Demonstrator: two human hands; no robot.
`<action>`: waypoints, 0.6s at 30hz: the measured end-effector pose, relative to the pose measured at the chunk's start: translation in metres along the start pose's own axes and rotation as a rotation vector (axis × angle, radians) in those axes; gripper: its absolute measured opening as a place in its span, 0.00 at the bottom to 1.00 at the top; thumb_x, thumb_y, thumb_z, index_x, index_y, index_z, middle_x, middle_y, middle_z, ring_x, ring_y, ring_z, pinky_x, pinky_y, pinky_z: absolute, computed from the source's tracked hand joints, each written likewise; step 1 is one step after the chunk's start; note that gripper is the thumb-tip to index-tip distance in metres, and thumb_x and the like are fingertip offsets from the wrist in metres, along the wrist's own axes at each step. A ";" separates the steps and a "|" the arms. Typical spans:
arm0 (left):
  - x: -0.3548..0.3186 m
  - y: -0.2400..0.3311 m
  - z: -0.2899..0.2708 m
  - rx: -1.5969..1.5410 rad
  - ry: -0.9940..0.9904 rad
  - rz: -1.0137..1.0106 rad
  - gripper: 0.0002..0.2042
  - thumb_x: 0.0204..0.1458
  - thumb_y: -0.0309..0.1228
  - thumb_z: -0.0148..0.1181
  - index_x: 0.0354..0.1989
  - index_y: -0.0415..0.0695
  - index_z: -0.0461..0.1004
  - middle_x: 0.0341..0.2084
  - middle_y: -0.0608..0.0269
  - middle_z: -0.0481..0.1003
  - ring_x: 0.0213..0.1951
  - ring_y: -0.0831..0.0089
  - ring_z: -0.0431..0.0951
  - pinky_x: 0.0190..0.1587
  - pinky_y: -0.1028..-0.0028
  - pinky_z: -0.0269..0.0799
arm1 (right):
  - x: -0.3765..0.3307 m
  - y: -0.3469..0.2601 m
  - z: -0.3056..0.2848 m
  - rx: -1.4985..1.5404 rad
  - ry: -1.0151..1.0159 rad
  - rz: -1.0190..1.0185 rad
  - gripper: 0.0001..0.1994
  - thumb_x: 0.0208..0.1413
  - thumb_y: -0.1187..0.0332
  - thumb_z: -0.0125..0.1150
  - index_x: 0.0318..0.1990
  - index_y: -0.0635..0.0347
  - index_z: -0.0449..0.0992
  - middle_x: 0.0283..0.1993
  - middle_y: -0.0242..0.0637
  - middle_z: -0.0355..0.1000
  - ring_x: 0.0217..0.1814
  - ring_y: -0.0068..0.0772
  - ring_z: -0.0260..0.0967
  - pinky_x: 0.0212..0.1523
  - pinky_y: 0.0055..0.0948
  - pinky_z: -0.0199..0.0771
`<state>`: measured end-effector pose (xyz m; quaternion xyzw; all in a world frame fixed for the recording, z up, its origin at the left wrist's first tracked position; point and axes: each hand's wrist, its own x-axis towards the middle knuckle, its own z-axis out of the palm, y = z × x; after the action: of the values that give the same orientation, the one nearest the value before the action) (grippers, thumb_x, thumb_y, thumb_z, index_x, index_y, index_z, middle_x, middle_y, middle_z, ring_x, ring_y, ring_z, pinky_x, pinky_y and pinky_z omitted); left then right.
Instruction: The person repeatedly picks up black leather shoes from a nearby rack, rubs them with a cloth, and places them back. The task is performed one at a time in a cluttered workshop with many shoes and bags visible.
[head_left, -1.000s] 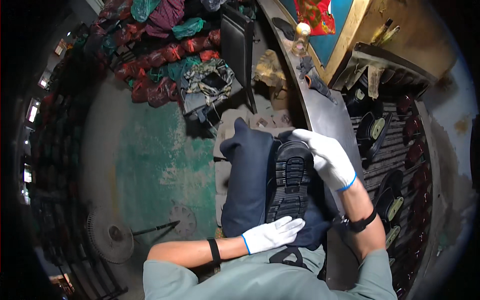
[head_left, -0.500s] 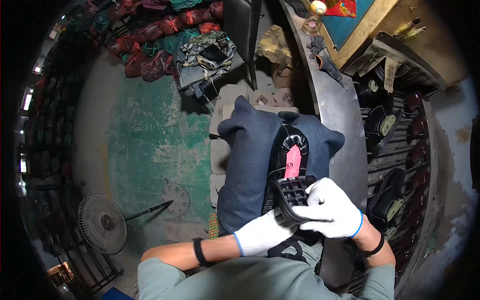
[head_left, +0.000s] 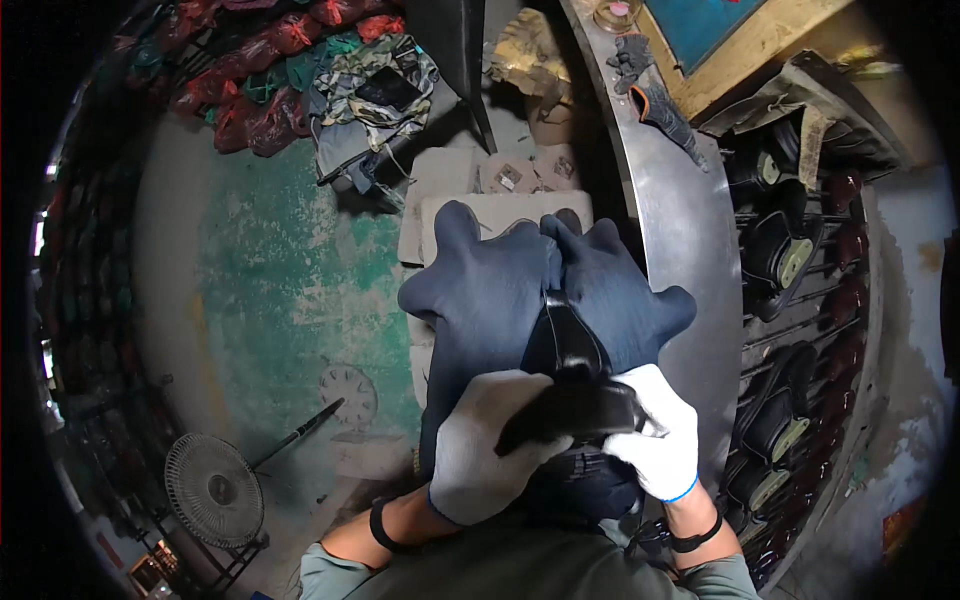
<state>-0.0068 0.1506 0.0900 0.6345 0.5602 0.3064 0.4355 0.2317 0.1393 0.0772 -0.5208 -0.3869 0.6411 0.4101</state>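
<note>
A round fan (head_left: 214, 490) of thin wire stands left. The left hand (head_left: 488, 440), in white knit, clamps a smooth, rounded black shoe (head_left: 575, 412) above the cloth-covered lap (head_left: 480, 290); the right hand (head_left: 662, 432) grips its other side, near a shiny metal bench (head_left: 690, 235).

Shoe workshop, metal bench (head_left: 688, 250), rack (head_left: 873, 320) (black shoes (head_left: 772, 250) aboard)

A smooth metal bench (head_left: 690, 240) carries a grey glove (head_left: 667, 122) and, farther along, a glass jar (head_left: 617, 14) cut off by the upper edge. On a slatted rack (head_left: 812, 337) lie dark shoes (head_left: 768, 255) with pale green patches; the worn green floor (head_left: 280, 240) bears a round-based fan (head_left: 213, 490) and pale blocks (head_left: 440, 172).
</note>
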 end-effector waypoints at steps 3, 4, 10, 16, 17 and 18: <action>0.021 -0.010 0.001 0.071 0.040 0.034 0.30 0.48 0.33 0.84 0.59 0.40 0.79 0.50 0.50 0.80 0.48 0.56 0.85 0.52 0.62 0.84 | 0.015 -0.006 0.008 -0.207 0.094 0.053 0.32 0.48 0.77 0.84 0.64 0.68 0.82 0.48 0.32 0.75 0.42 0.20 0.71 0.41 0.25 0.71; 0.029 -0.009 -0.003 0.057 -0.028 -0.071 0.31 0.49 0.37 0.85 0.59 0.40 0.79 0.48 0.50 0.81 0.45 0.56 0.86 0.49 0.63 0.84 | 0.019 -0.002 0.000 -0.351 0.076 0.014 0.33 0.49 0.75 0.84 0.66 0.65 0.82 0.42 0.31 0.73 0.37 0.21 0.68 0.39 0.25 0.69; 0.054 0.003 -0.013 0.156 -0.114 -0.256 0.29 0.49 0.40 0.86 0.54 0.36 0.80 0.37 0.49 0.82 0.39 0.56 0.86 0.45 0.64 0.83 | 0.033 -0.013 -0.011 -0.683 0.078 -0.080 0.33 0.52 0.70 0.83 0.68 0.61 0.81 0.33 0.32 0.70 0.30 0.26 0.66 0.33 0.29 0.70; 0.006 0.027 0.016 0.275 0.211 0.000 0.13 0.55 0.29 0.76 0.47 0.40 0.84 0.32 0.53 0.80 0.30 0.59 0.82 0.36 0.64 0.79 | 0.003 -0.010 0.021 -0.879 0.184 -0.561 0.30 0.57 0.74 0.76 0.67 0.75 0.77 0.44 0.53 0.77 0.43 0.52 0.78 0.44 0.43 0.80; -0.004 0.036 0.014 0.245 0.258 0.025 0.19 0.52 0.30 0.78 0.51 0.39 0.85 0.35 0.53 0.83 0.33 0.59 0.85 0.40 0.66 0.82 | -0.007 -0.017 0.027 -0.892 0.211 -0.618 0.31 0.53 0.74 0.78 0.66 0.74 0.78 0.46 0.53 0.78 0.45 0.52 0.79 0.45 0.43 0.81; -0.012 0.050 0.009 0.213 0.309 0.113 0.22 0.51 0.33 0.81 0.53 0.37 0.84 0.39 0.51 0.84 0.38 0.56 0.86 0.44 0.65 0.83 | -0.019 -0.030 0.032 -0.875 0.246 -0.675 0.31 0.51 0.74 0.79 0.65 0.73 0.79 0.48 0.53 0.79 0.46 0.52 0.79 0.46 0.43 0.82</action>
<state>0.0208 0.1370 0.1322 0.6529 0.6131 0.3632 0.2566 0.2062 0.1307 0.1166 -0.5604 -0.7110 0.1890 0.3804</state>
